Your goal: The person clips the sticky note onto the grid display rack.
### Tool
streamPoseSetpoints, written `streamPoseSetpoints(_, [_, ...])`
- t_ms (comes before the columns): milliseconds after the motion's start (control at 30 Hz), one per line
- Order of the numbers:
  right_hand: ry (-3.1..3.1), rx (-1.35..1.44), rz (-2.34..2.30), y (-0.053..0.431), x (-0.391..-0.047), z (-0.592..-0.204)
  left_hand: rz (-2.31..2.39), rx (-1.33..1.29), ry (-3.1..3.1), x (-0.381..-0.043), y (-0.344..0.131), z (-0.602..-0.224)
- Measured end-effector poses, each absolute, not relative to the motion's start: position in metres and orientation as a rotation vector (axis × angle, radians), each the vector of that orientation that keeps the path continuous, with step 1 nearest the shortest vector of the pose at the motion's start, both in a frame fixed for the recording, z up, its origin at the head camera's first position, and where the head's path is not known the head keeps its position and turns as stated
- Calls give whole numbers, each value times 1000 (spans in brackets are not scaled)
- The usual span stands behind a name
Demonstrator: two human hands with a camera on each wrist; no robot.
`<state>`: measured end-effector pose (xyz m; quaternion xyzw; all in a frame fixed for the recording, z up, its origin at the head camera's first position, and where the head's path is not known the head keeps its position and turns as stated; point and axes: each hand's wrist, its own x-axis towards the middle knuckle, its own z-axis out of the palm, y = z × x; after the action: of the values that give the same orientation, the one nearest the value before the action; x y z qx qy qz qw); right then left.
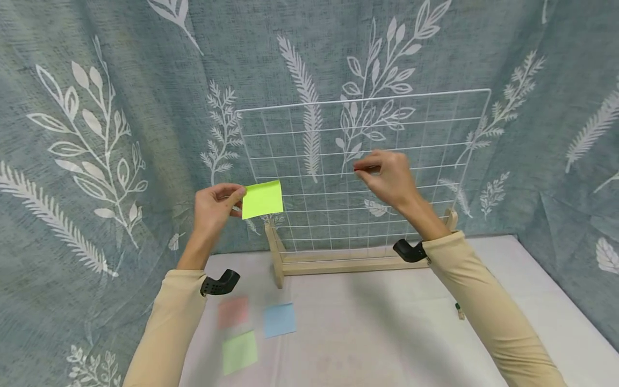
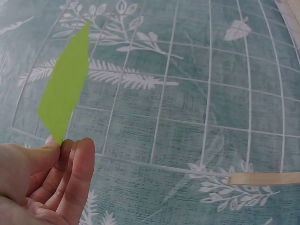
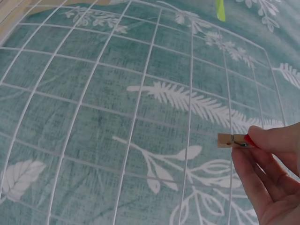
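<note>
Between thumb and fingers my left hand [image 1: 213,207] pinches a bright yellow-green paper square [image 1: 263,200] by its edge, in front of the grid's left side. The left wrist view shows the same paper [image 2: 65,86] nearly edge-on above the fingertips. My right hand [image 1: 388,177] is raised before the middle of the white wire grid [image 1: 367,99]. In the right wrist view it pinches a small wooden clothespin [image 3: 226,140] with a red end. The clothespin's bare wooden end points away from the fingers, close in front of the wires.
Wooden feet and a crossbar [image 1: 338,266] hold the grid upright on the white table [image 1: 338,328]. Pink [image 1: 232,312], blue [image 1: 279,320] and green [image 1: 239,352] paper squares lie at the left. A small clothespin with a green end [image 1: 460,312] lies near the right sleeve. Patterned cloth [image 1: 159,134] hangs behind.
</note>
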<state>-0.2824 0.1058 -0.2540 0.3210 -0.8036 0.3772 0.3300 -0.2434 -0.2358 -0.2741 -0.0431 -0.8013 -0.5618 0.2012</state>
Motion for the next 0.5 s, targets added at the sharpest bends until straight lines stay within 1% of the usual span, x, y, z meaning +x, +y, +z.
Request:
streamPoseSetpoints(300, [-2046,871,1023,97,-286,-245,-1612,-122,-2196,-251,-235,-264])
streamPoseSetpoints(500, [-2041,856,1059,91,-289,-231,-1594,-142,-2197,-256,-229,-260])
